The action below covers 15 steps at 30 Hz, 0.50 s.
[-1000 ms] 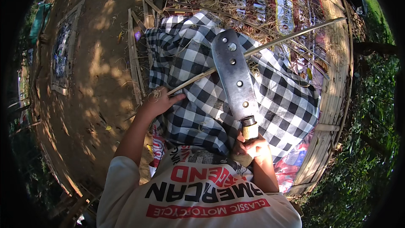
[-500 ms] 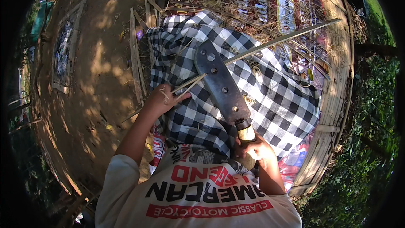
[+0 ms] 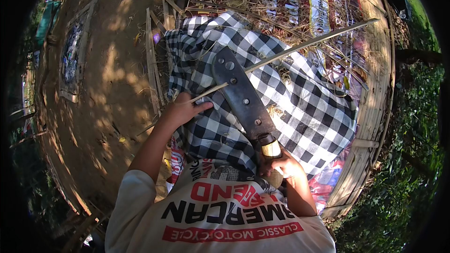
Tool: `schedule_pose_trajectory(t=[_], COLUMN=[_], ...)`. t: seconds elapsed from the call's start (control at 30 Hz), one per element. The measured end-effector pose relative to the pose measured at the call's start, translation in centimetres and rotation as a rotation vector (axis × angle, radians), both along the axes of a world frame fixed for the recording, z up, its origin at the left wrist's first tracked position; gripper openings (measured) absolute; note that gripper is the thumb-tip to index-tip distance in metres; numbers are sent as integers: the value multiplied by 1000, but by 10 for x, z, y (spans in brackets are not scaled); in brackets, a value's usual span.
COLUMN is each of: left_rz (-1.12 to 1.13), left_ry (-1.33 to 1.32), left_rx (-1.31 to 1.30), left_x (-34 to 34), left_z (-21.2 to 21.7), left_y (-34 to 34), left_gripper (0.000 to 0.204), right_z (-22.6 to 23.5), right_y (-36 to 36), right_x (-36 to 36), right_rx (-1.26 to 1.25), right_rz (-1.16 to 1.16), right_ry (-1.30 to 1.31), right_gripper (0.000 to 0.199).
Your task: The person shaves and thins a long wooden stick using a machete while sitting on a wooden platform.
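Observation:
My right hand [image 3: 284,163] is closed round the wooden handle of a broad cleaver-like knife [image 3: 244,99]. Its dark blade has several round holes and slants up and left over my lap. Beneath the blade runs a long, thin bamboo strip [image 3: 311,43], its far end reaching up to the right. My left hand [image 3: 183,110] grips the strip's other part left of the blade, thumb stretched toward the knife. A short tail of the strip pokes out below the left wrist. Black-and-white checked cloth [image 3: 309,107] covers my lap under everything; the blade hides where it crosses the strip.
Thin shavings [image 3: 243,0] litter a printed red sheet [image 3: 347,9] ahead. Bamboo slats [image 3: 368,126] edge the platform on the right, with green plants [image 3: 412,126] beyond. Cut bamboo pieces [image 3: 152,65] lie left of the cloth, beside bare earth [image 3: 112,112] and a framed panel [image 3: 74,51].
The knife has shifted slightly left. A second thin sliver and a curled shaving by my left hand no longer show. Both hands stay nearly in place.

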State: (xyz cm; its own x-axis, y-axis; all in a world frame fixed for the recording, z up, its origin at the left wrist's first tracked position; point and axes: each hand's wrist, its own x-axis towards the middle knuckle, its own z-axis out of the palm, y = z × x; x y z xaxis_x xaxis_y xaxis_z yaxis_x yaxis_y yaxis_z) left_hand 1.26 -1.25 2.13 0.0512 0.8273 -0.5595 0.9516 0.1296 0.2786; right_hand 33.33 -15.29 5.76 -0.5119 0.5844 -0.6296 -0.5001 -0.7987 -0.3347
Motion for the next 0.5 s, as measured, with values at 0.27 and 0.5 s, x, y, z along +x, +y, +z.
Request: schedule_pose_trajectory(t=[0.27,0.5], left_rz=[96,417], left_ry=[-453,-1176], left_rx=[-226,-468], left_x=[13,70], left_z=[48,112], left_y=[19,86], left_gripper=[52,39], right_z=[-28,16], right_y=[-28,-22], right_x=[26,59], right_rx=[60,296], right_rz=[-361,-610], right_ry=[269,-270], right_gripper=[36,29])
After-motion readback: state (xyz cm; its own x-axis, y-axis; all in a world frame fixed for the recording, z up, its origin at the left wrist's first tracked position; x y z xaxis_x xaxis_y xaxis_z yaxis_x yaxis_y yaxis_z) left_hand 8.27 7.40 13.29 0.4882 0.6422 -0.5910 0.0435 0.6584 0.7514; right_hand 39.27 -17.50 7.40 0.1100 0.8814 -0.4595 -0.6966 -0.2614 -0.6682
